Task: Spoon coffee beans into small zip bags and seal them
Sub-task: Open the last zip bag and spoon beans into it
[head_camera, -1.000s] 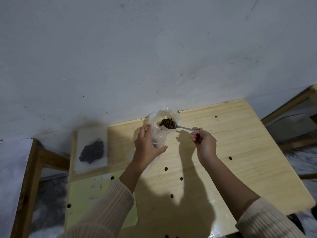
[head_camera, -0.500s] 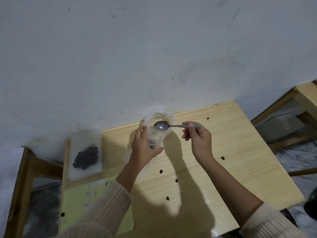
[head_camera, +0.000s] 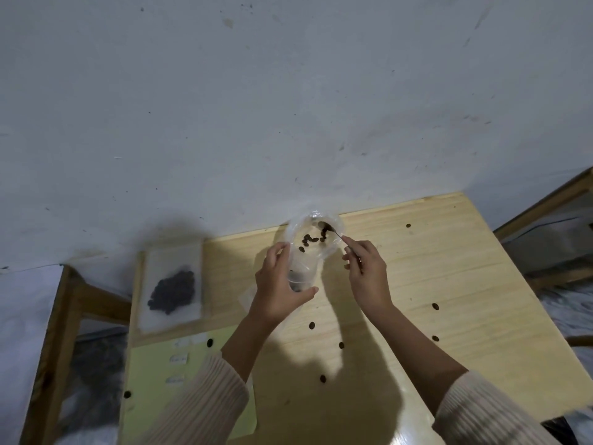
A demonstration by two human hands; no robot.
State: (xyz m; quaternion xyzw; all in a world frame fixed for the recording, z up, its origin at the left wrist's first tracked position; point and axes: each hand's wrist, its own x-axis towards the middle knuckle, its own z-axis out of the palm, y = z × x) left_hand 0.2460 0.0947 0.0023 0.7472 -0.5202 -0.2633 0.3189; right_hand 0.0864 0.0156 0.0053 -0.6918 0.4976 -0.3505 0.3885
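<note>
My left hand [head_camera: 278,293] grips a clear plastic bag [head_camera: 296,229] around its lower part and holds it upright above the wooden table [head_camera: 449,284]. The bag's mouth is wide open, and several dark coffee beans [head_camera: 309,239] lie scattered inside it. My right hand [head_camera: 365,274] pinches the handle of a small metal spoon [head_camera: 333,232]. The spoon's bowl is down inside the bag's mouth, at its far right side among the beans. How full the bag's bottom is stays hidden behind my left hand.
A flat clear bag with a dark heap of beans [head_camera: 173,290] lies at the table's far left. A pale green sheet [head_camera: 150,374] with small labels lies at the near left. Loose beans [head_camera: 435,306] dot the tabletop. A white wall stands right behind the table.
One second ago the spoon carried a heap of beans over the bag's mouth. Half a second ago it was empty above the mouth. Now its bowl is down inside the bag.
</note>
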